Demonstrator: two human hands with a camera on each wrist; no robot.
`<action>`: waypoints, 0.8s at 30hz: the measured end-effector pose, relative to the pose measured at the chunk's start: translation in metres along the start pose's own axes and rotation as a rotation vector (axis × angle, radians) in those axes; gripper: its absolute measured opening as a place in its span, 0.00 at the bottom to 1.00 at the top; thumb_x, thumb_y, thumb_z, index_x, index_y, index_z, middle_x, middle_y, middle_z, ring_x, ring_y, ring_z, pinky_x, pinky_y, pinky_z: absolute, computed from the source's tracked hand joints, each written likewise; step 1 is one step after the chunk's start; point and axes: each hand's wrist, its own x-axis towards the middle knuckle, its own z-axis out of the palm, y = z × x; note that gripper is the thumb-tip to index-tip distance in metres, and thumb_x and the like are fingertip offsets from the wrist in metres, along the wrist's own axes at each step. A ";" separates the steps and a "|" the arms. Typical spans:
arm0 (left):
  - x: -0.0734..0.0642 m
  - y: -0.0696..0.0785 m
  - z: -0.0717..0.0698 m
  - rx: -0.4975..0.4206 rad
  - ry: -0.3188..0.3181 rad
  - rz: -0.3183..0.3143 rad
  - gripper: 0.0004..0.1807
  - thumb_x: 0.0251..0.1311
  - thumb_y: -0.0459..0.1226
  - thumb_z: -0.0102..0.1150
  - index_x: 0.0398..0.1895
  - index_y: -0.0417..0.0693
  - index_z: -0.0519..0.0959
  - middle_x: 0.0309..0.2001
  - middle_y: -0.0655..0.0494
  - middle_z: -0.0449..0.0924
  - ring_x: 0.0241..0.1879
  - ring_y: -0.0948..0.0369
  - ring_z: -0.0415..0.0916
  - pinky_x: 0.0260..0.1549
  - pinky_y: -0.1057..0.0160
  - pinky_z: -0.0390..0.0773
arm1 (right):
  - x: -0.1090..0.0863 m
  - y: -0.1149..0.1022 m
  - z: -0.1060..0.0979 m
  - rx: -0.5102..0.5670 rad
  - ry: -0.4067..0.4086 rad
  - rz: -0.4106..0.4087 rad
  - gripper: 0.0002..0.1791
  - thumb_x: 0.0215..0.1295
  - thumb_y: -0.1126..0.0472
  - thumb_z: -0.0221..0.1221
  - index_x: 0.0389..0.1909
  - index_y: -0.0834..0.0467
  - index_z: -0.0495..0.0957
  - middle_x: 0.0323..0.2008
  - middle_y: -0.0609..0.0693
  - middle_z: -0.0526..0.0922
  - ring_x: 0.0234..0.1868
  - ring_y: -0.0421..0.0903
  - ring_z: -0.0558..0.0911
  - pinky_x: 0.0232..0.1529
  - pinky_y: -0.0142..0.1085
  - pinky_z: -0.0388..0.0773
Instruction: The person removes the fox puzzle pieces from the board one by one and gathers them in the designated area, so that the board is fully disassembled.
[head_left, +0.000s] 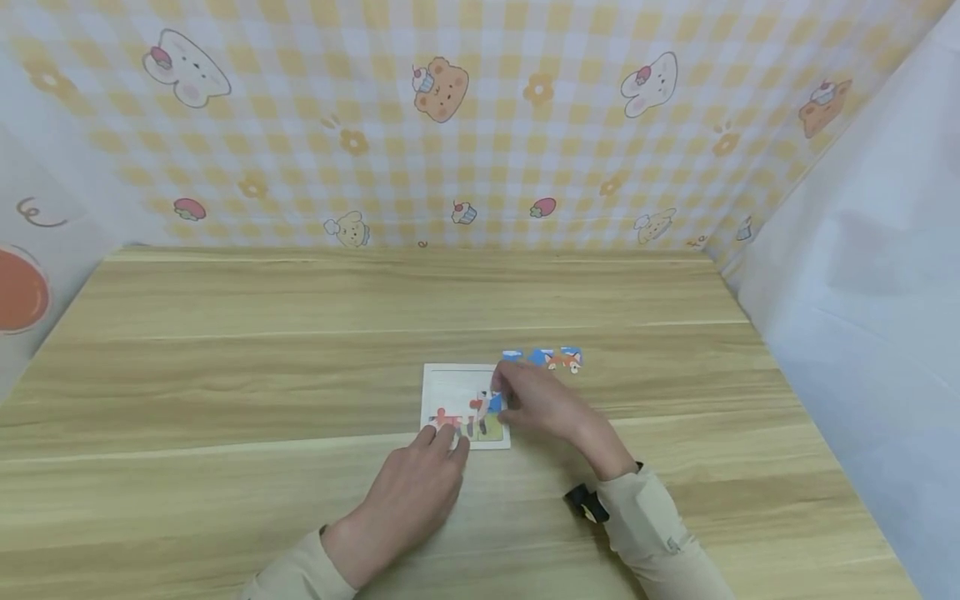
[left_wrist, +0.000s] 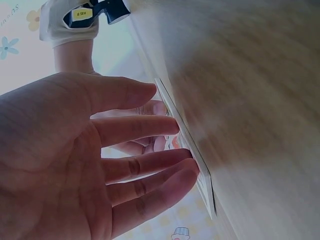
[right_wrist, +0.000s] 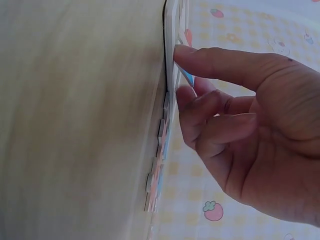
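A square white puzzle tray (head_left: 429, 387) lies on the table with several picture pieces in its lower and right parts, among them a red-and-white piece (head_left: 444, 420) at lower left. My left hand (head_left: 415, 490) rests its fingertips along the tray's near-left edge, fingers nearly straight in the left wrist view. At the tray's right side, my right hand (head_left: 546, 406) pinches a puzzle piece (right_wrist: 187, 75) with blue on it between thumb and forefinger. That piece is tilted against the tray in the right wrist view, and my fingers partly cover it.
Loose puzzle pieces (head_left: 567, 358) with blue sky and an orange animal face lie just beyond my right hand. A black strap device (head_left: 587, 503) hangs at my right cuff. Behind the wooden table (head_left: 247, 333) hangs a yellow checked cloth (head_left: 292, 108).
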 end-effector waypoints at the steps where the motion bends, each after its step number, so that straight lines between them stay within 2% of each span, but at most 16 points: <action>1: 0.000 0.000 0.000 -0.001 0.001 -0.001 0.13 0.49 0.35 0.61 0.39 0.39 0.81 0.30 0.50 0.72 0.25 0.60 0.65 0.09 0.71 0.58 | 0.000 -0.001 0.000 0.004 -0.002 0.003 0.16 0.50 0.67 0.67 0.37 0.58 0.72 0.28 0.46 0.74 0.29 0.42 0.72 0.32 0.34 0.72; 7: -0.001 0.000 0.000 -0.002 0.011 0.005 0.13 0.49 0.34 0.61 0.39 0.39 0.81 0.31 0.50 0.72 0.25 0.60 0.66 0.08 0.71 0.59 | -0.001 -0.003 0.001 0.017 -0.008 0.027 0.16 0.51 0.69 0.66 0.37 0.58 0.71 0.22 0.44 0.74 0.24 0.41 0.72 0.26 0.33 0.72; 18: -0.001 0.001 -0.002 0.020 0.015 0.001 0.13 0.49 0.33 0.61 0.40 0.39 0.81 0.31 0.50 0.72 0.25 0.59 0.67 0.08 0.69 0.59 | -0.002 -0.005 0.001 0.057 -0.020 -0.019 0.14 0.51 0.71 0.64 0.37 0.60 0.72 0.26 0.46 0.74 0.28 0.42 0.72 0.30 0.33 0.73; 24: -0.001 0.001 -0.001 0.028 0.027 0.005 0.13 0.48 0.33 0.61 0.39 0.39 0.81 0.30 0.50 0.71 0.25 0.59 0.66 0.07 0.70 0.59 | -0.002 -0.005 0.002 0.022 -0.022 -0.009 0.14 0.53 0.65 0.66 0.39 0.61 0.73 0.26 0.47 0.74 0.27 0.41 0.71 0.30 0.33 0.72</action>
